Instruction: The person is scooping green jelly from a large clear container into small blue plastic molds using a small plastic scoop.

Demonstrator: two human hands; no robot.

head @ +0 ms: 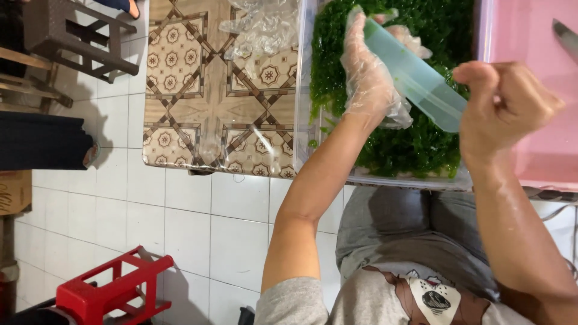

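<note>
My left hand (368, 72), in a thin clear plastic glove, holds the upper end of a long pale blue-green translucent plastic bag (415, 78). My bare right hand (509, 105) is curled into a fist and grips the bag's lower end. The bag stretches diagonally between both hands. Beneath them a clear plastic container (302, 90) is full of small green beaded seaweed (397, 150). The container rests on a patterned table above my lap.
A pink tub (530, 42) stands right of the container, with a knife blade (566, 37) at its top edge. Crumpled clear plastic (265, 27) lies on the patterned tabletop (205, 102). A red stool (114, 289) and a brown stool (72, 36) stand on the white tiled floor.
</note>
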